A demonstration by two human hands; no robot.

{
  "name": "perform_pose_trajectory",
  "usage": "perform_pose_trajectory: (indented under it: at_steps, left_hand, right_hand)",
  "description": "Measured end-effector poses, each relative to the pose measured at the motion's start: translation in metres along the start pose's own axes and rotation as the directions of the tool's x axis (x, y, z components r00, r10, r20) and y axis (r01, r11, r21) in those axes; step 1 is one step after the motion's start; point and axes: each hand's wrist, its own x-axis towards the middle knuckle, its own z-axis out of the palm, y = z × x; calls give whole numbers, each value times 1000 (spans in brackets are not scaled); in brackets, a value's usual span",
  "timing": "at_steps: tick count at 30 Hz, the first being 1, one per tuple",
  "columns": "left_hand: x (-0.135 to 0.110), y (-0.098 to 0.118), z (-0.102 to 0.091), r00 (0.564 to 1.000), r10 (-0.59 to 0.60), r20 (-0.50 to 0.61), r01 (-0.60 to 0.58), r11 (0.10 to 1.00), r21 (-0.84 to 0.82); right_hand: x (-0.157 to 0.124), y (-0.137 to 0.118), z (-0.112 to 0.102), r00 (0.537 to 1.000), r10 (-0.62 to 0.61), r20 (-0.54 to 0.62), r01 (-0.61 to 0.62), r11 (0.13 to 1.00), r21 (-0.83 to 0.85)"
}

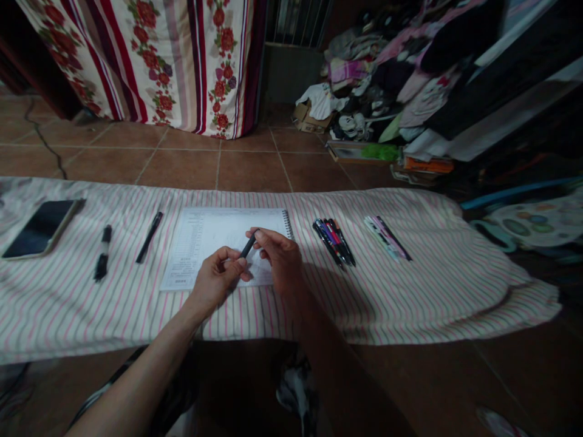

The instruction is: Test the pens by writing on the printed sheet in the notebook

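Between my two hands is a dark pen [248,244], held at a slant above a spiral notebook [218,227]. The fingers of my left hand [221,270] close on its lower end. My right hand [277,250] pinches the upper end with thumb and fingertips. Printed text and a faint table show along the notebook's left side, and its spiral binding runs down the right edge. Whether the pen has a cap on, I cannot tell.
Left of the notebook lie a black pen [149,237], a black-and-white marker-like pen [103,253] and a phone [42,228]. On the right are a bundle of coloured pens [334,243] and a lighter group of pens [387,238]. Striped cloth [455,273] covers the table.
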Motion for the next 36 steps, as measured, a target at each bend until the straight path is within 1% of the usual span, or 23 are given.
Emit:
perform_pose_trajectory:
  at_steps: [5,7,10,14,20,25,30,36]
  left_hand:
    - [1,0,1,998,41,53,-41,999,-6]
    - [1,1,2,997,53,54,-53,999,-10]
    - [3,1,3,998,61,10,-61,998,-11]
    - [4,0,3,997,81,-20,-81,997,-9]
    - [4,-2,2,989,124,-78,-117,989,85]
    - [7,-13,-3,977,190,-96,-171,970,172]
    - [5,-15,-4,980,173,-94,-153,970,188]
    - [3,-9,-1,975,159,-153,-132,976,175]
  right_hand:
    - [0,-1,0,1000,5,-10,-5,1000,2]
    - [-1,-1,-1,1000,6,-13,-7,1000,-13]
    - [-1,-1,-1,1000,3,-15,-3,1000,-21]
    - [-1,0,0,1000,-1,16,1,1000,-14]
    - [-1,2,2,999,-10,36,11,1000,-16]
    - [1,4,4,1000,-12,-2,12,999,-31]
    - [0,4,4,1000,-30,-5,29,999,-41]
    - [-1,5,1,997,-68,20,69,995,-74]
